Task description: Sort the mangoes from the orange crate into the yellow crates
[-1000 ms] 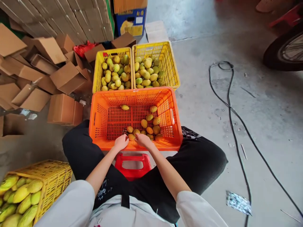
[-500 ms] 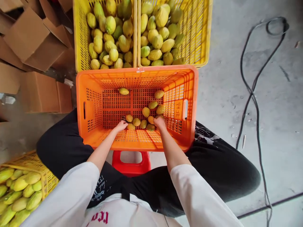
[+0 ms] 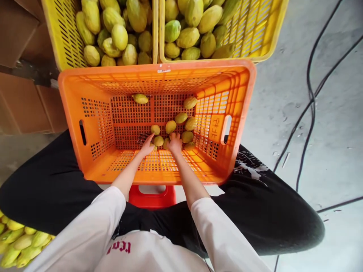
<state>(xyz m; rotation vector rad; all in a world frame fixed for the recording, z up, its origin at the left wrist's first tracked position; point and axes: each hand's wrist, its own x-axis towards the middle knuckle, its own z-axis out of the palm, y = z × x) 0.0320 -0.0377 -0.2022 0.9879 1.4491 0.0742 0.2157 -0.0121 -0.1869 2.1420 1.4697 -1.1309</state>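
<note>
An orange plastic crate (image 3: 93, 113) sits between my knees with several yellow-green mangoes (image 3: 181, 118) on its bottom. Both arms reach down into it. My left hand (image 3: 147, 144) rests on a mango (image 3: 158, 141) near the crate's middle. My right hand (image 3: 175, 143) lies right beside it, fingers curled over another mango; whether it grips one is hidden by the hand. One mango (image 3: 140, 98) lies alone at the far wall.
Two yellow crates (image 3: 65, 41) (image 3: 261, 34) full of mangoes stand behind the orange one. Cardboard boxes (image 3: 22, 102) are stacked on the left. More mangoes (image 3: 19, 241) lie at bottom left. A red stool (image 3: 151, 194) is under me. Black cables (image 3: 310, 98) cross the concrete floor on the right.
My head has leaned forward and down, so the crates look larger. My right hand moved left from the crate's right side to beside the left hand.
</note>
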